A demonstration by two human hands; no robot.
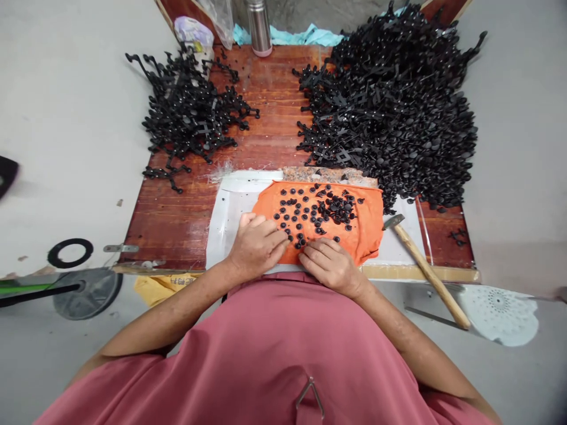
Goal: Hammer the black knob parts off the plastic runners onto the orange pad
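Observation:
An orange cloth (277,203) lies in front of me, with many small black disc-shaped pieces on it. Some of these black pieces (299,226) are spread out singly on the left half, and others form a loose heap (339,208) toward the right. My left hand (259,243) rests at the cloth's lower left edge, fingers curled and pressed together beside the nearest pieces. At the lower middle of the cloth, my right hand (330,264) is also closed, its fingertips pointing left. Whatever either hand pinches is hidden behind the fingers.
A hammer (427,271) with a wooden handle lies at the right, overhanging the table edge. Large piles of linked black parts stand at the right (394,112) and left (190,112) of the wooden table (266,88). A steel flask (259,26) stands at the back. A pale stool (500,313) is at lower right.

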